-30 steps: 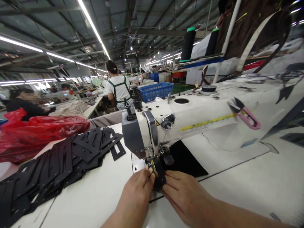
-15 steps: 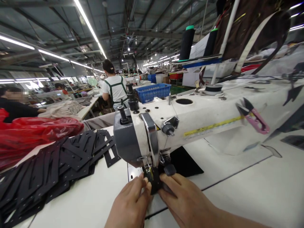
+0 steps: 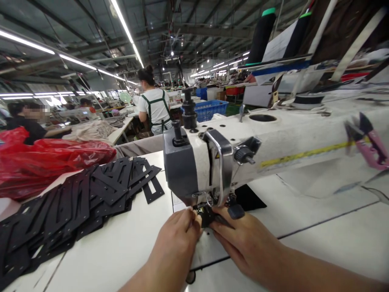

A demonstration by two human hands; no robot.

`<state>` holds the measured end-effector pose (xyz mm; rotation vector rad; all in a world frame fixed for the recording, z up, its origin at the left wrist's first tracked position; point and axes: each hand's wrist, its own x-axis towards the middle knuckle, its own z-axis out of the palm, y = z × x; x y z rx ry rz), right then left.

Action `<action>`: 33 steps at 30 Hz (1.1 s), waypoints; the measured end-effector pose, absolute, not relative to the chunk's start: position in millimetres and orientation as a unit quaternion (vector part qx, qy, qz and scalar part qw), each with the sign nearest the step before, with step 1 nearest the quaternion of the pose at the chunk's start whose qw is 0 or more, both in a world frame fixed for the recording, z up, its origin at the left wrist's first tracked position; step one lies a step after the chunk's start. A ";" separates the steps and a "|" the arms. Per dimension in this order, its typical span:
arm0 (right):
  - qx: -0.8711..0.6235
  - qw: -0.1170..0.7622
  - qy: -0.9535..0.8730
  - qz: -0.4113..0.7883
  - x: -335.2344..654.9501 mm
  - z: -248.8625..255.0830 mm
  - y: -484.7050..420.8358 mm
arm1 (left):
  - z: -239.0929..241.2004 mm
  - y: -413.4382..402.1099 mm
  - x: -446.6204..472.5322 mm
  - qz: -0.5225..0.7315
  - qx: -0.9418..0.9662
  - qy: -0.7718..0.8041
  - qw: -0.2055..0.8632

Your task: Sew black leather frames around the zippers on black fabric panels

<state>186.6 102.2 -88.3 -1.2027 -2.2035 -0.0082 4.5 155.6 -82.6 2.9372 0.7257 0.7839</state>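
Note:
Under the head of a white and grey sewing machine (image 3: 197, 162) lies a small black piece of material (image 3: 207, 217). My left hand (image 3: 178, 237) pinches its left side, thumb and fingertips together close to the presser foot. On the opposite side my right hand (image 3: 243, 237) is closed on the piece's right edge. A dark pointed bit shows between the right thumb and forefinger; I cannot tell whether it is part of the same piece. The needle area is mostly hidden by the fingers and the machine head. A flat black sheet (image 3: 251, 197) lies behind the machine head.
Left on the table is a heap of black slotted strips (image 3: 91, 194), with red plastic sheeting (image 3: 57, 154) behind it. Pink thread snips (image 3: 372, 148) rest against the machine arm. Thread cones (image 3: 264, 36) stand above. A co-worker (image 3: 154, 105) stands near a blue basket (image 3: 211, 109).
My view has turned and shifted, so the machine appears larger and further right. Both hands stay at the black piece, which shows less between them than before. A co-worker's head has turned.

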 end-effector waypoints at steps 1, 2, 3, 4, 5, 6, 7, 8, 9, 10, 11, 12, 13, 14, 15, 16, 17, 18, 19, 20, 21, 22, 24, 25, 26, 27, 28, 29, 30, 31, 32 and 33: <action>-0.454 0.313 -0.835 0.000 187.1 -88.0 102.8 | -83.6 156.5 4.4 0.253 0.939 0.233 0.011; -0.451 0.313 -0.836 0.001 187.5 -87.6 102.9 | -85.0 157.3 4.4 0.257 0.938 0.232 0.013; -0.448 0.312 -0.837 -0.005 187.7 -87.0 102.5 | -86.5 157.9 4.4 0.258 0.938 0.231 0.015; -0.445 0.316 -0.838 -0.023 187.7 -86.3 101.8 | -87.9 158.4 4.6 0.258 0.938 0.231 0.017; -0.443 0.321 -0.835 -0.053 187.6 -85.4 101.0 | -89.0 158.9 4.9 0.259 0.937 0.234 0.018; -0.440 0.330 -0.830 -0.090 187.4 -84.3 100.5 | -89.7 159.3 5.4 0.261 0.936 0.236 0.018; -0.434 0.342 -0.823 -0.128 187.0 -83.3 100.4 | -90.1 159.7 5.9 0.261 0.935 0.239 0.017; -0.429 0.353 -0.817 -0.156 186.5 -82.4 101.0 | -90.1 160.1 6.2 0.261 0.934 0.243 0.017; -0.426 0.362 -0.812 -0.165 186.0 -81.9 102.4 | -89.9 160.5 6.4 0.263 0.933 0.245 0.015; -0.428 0.369 -0.810 -0.157 185.5 -81.9 104.5 | -89.7 160.8 6.4 0.267 0.932 0.245 0.011; -0.431 0.373 -0.811 -0.135 185.0 -82.4 107.1 | -89.4 161.0 6.1 0.270 0.931 0.244 0.006; -0.435 0.372 -0.812 -0.111 184.7 -83.3 109.9 | -89.2 161.1 5.6 0.273 0.931 0.242 0.001; -0.439 0.366 -0.815 -0.091 184.5 -84.6 112.6 | -88.9 161.2 5.1 0.276 0.930 0.242 -0.003; -0.442 0.357 -0.819 -0.077 184.4 -85.9 115.0 | -88.6 161.2 4.7 0.277 0.930 0.241 -0.005; -0.441 0.348 -0.824 -0.070 184.5 -87.1 116.8 | -88.2 161.2 4.4 0.278 0.930 0.240 -0.007; -0.439 0.340 -0.829 -0.068 184.7 -88.1 118.2 | -87.7 161.1 4.3 0.277 0.930 0.241 -0.007; -0.437 0.336 -0.832 -0.068 184.8 -88.8 119.1 | -87.0 161.1 4.4 0.277 0.930 0.242 -0.007; -0.435 0.337 -0.832 -0.067 185.0 -89.4 119.8 | -86.3 161.0 4.7 0.278 0.929 0.243 -0.006; -0.434 0.341 -0.831 -0.066 185.1 -89.7 120.2 | -85.7 161.1 5.1 0.277 0.929 0.246 -0.006; -0.433 0.344 -0.831 -0.065 185.2 -89.9 120.7 | -85.1 161.1 5.5 0.276 0.929 0.248 -0.006; -0.433 0.346 -0.830 -0.064 185.2 -89.9 121.1 | -84.7 161.2 5.8 0.275 0.928 0.249 -0.007; -0.433 0.348 -0.829 -0.062 185.2 -90.0 121.5 | -84.5 161.2 6.1 0.274 0.928 0.251 -0.008; -0.431 0.343 -0.833 -0.054 185.2 -89.9 122.4 | -84.3 161.3 6.0 0.273 0.929 0.249 -0.009; -0.431 0.338 -0.835 -0.049 185.1 -89.9 122.7 | -84.3 161.4 5.8 0.272 0.930 0.248 -0.009; -0.432 0.333 -0.837 -0.044 185.1 -89.9 123.1 | -84.3 161.5 5.4 0.270 0.930 0.248 -0.008; -0.434 0.328 -0.838 -0.040 185.0 -90.1 123.4 | -84.3 161.6 5.1 0.268 0.930 0.250 -0.006; -0.437 0.323 -0.838 -0.037 185.1 -90.5 123.8 | -84.2 161.9 4.7 0.266 0.930 0.253 -0.005; -0.440 0.320 -0.838 -0.037 185.2 -91.0 124.2 | -84.1 162.4 4.4 0.266 0.929 0.257 -0.004; -0.443 0.319 -0.837 -0.038 185.4 -91.7 124.7 | -84.1 162.9 4.2 0.266 0.928 0.260 -0.004; -0.445 0.318 -0.836 -0.041 185.7 -92.5 125.2 | -84.2 163.5 4.2 0.266 0.928 0.262 -0.005; -0.445 0.317 -0.836 -0.044 186.1 -93.2 125.6 | -84.4 164.0 4.2 0.268 0.927 0.263 -0.006; -0.444 0.317 -0.837 -0.048 186.4 -93.8 125.8 | -84.8 164.5 4.3 0.271 0.926 0.263 -0.007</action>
